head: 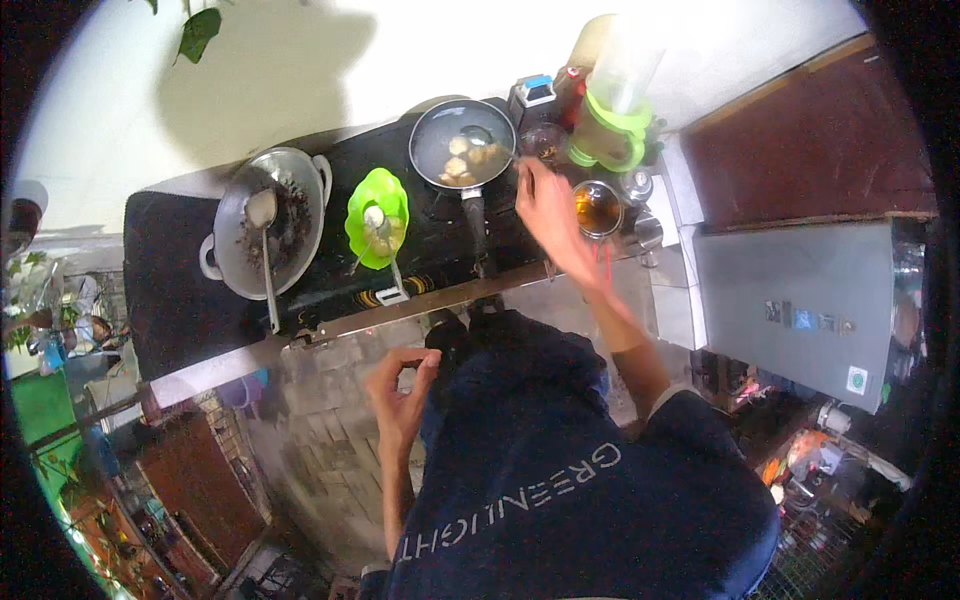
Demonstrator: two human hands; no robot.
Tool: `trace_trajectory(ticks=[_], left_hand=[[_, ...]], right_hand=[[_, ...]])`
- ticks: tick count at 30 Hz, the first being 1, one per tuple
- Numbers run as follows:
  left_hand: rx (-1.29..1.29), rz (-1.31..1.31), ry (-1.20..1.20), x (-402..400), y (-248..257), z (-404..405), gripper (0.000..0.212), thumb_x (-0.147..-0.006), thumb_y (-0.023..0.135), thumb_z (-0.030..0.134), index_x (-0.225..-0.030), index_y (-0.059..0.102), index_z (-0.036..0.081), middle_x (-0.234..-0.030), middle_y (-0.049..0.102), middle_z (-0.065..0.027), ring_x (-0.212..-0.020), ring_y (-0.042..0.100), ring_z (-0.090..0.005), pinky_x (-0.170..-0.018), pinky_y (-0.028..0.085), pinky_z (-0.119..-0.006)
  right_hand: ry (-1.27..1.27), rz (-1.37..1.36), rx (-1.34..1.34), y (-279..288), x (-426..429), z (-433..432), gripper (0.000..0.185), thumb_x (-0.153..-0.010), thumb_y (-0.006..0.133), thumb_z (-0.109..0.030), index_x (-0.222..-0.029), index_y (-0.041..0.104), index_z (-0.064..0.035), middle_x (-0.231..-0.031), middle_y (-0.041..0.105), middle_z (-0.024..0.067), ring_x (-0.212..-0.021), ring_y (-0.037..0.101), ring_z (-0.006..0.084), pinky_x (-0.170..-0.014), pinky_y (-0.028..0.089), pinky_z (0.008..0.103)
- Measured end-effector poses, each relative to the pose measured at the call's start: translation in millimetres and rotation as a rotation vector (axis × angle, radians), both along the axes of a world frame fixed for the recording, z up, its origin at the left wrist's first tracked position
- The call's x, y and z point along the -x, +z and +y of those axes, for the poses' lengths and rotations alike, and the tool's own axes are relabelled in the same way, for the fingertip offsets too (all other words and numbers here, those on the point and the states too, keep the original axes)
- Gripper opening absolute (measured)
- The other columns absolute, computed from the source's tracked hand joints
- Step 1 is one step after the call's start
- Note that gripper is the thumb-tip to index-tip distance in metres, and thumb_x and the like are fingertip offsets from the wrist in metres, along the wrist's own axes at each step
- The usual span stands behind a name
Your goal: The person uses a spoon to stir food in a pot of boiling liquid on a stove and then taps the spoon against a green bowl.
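Observation:
My right hand (551,210) grips the thin handle of a metal spoon (478,136) at the right rim of a frying pan (425,154). The spoon's bowl rests among several pale golden food pieces (456,166) inside the pan. Toward me points the pan's black handle (475,221). My left hand (397,390) hangs before my body, loosely curled, with nothing seen in it. Left of the pan, a lime-green scalloped bowl (377,187) holds pale contents and metal utensils. Farther left, a metal spatula (268,262) leans in a two-handled wok (232,262) containing dark bits.
Right of my right hand stands a small pot of amber liquid (598,210) with a red handle. Behind it are a green-based blender or jug (611,127) and a dark box (532,97). A wooden edge (435,296) borders the black counter. A grey refrigerator (787,277) stands right.

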State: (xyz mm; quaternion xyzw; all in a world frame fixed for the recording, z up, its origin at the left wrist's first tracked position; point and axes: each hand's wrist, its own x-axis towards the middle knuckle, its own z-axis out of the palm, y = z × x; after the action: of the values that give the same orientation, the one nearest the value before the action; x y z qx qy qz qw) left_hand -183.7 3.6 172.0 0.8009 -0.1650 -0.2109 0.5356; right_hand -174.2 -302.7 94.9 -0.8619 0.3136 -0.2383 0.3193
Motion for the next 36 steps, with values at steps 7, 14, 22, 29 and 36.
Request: trace_trajectory(ticks=[7,14,22,29,36], left_hand=[[0.028,0.036,0.029,5,-4,7,0.012,-0.088,0.067,0.01,-0.087,0.066,-0.001,-0.076,0.065,-0.0048,-0.07,0.058,-0.0099,-0.066,0.046,-0.025],[0.089,0.089,0.122,10,-8,11,0.013,-0.09,0.065,0.012,-0.087,0.065,0.0,-0.076,0.064,-0.0047,-0.071,0.058,-0.0098,-0.066,0.045,-0.025],[0.065,0.037,0.049,3,-4,-1,0.013,-0.09,0.065,0.012,-0.086,0.065,0.0,-0.076,0.065,-0.0045,-0.071,0.058,-0.0096,-0.066,0.045,-0.025],[0.044,0.066,-0.007,3,1,-8,0.015,-0.09,0.065,0.013,-0.085,0.066,0.0,-0.076,0.065,-0.0049,-0.07,0.058,-0.0105,-0.066,0.044,-0.025],[0.034,0.034,0.024,10,0,-10,0.015,-0.09,0.065,0.014,-0.086,0.066,0.0,-0.075,0.064,-0.0046,-0.071,0.059,-0.0107,-0.067,0.044,-0.025]], right_hand=[[0.174,0.332,0.34,-15,-48,-39,0.017,-0.081,0.056,-0.006,-0.095,0.052,0.002,-0.072,0.065,0.0235,-0.07,0.066,0.0402,-0.062,0.053,0.0501],[0.34,0.396,0.347,-20,-54,-34,0.027,-0.079,0.055,-0.005,-0.104,0.053,0.0058,-0.071,0.065,0.0235,-0.068,0.067,0.038,-0.059,0.054,0.0476],[0.271,0.324,0.417,-7,-32,-51,0.017,-0.083,0.05,-0.005,-0.098,0.051,0.0026,-0.071,0.063,0.0246,-0.066,0.064,0.0405,-0.057,0.051,0.0503],[0.384,0.451,0.609,-32,-53,-64,0.029,-0.076,0.059,-0.003,-0.102,0.053,0.0086,-0.076,0.068,0.0211,-0.069,0.069,0.0348,-0.06,0.055,0.043],[0.376,0.389,0.445,-15,-40,-55,0.027,-0.079,0.053,-0.005,-0.103,0.052,0.0062,-0.069,0.064,0.0226,-0.066,0.065,0.0385,-0.056,0.052,0.0479]])
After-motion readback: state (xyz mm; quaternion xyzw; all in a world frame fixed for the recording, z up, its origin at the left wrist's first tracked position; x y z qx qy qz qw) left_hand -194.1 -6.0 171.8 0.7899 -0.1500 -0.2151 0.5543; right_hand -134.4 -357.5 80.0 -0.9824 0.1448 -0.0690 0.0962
